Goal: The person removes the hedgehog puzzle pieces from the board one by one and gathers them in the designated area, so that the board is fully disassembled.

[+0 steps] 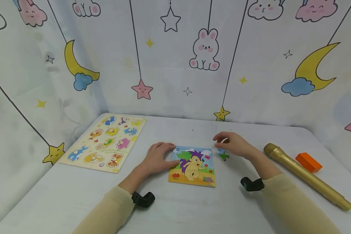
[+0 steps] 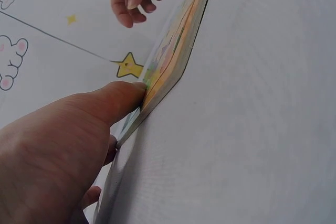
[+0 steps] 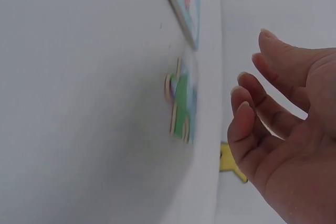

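Observation:
A square jigsaw puzzle (image 1: 193, 167) with a purple-spined hedgehog picture lies on the white table. My left hand (image 1: 159, 157) rests at its upper left, the fingers extended near the top corner. In the left wrist view, the thumb (image 2: 126, 98) presses on the edge of the board. To the right of the puzzle is a loose blue and green jigsaw piece (image 1: 223, 154), slightly blurred in the right wrist view. Just above that piece hovers my right hand (image 1: 232, 144), its fingers loosely bent. A gap shows between these fingertips (image 3: 244, 111) and the piece.
A pale peg board (image 1: 105, 143) with colourful sea animals lies at the left back. On the right are a long gold tube (image 1: 308, 175) with a rounded head and an orange block (image 1: 308, 162). A printed cloth (image 1: 169, 65) hangs behind the table.

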Tool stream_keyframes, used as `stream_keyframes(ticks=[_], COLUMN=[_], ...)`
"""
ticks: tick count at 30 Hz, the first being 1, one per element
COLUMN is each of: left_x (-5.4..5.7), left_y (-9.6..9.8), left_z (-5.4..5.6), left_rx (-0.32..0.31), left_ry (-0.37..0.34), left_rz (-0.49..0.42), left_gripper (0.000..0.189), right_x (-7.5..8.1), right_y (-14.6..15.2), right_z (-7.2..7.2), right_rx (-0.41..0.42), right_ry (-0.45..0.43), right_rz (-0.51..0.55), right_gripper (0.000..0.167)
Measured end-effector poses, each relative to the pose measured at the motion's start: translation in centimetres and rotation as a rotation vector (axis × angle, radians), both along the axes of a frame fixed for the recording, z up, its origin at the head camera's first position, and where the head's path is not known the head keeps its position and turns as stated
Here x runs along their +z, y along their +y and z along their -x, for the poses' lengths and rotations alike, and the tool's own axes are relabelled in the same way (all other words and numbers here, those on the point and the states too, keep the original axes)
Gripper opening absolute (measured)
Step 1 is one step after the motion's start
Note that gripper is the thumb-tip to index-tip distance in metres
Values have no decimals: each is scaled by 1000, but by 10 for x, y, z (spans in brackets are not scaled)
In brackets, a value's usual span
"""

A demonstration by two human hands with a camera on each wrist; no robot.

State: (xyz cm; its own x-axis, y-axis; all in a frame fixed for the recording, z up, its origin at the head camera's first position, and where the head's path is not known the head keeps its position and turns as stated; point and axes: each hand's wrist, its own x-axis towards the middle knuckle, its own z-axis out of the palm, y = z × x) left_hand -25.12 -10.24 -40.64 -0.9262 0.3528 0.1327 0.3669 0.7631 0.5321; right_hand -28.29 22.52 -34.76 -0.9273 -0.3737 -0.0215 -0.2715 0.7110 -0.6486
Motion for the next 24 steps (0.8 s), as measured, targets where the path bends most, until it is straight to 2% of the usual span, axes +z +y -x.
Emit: stream_keyframes(ticks=[10,18,24], left_x=[1,3,2], left_y=[-1,-1,-1], left_z=[1,1,1], left_rx=[-6,-13,-14], left_ry=[-15,-21,-14], left_rz=[-7,3,-1], left_gripper=[68,68,67], right_x=[6,-3,-7], right_y=[-44,-70,-82], right_z=[-4,-1,-3], right_rx=[68,116,141], right_ry=[-53,-122,-109], right_rz=[39,-35,-76], right_gripper=[41,47,44])
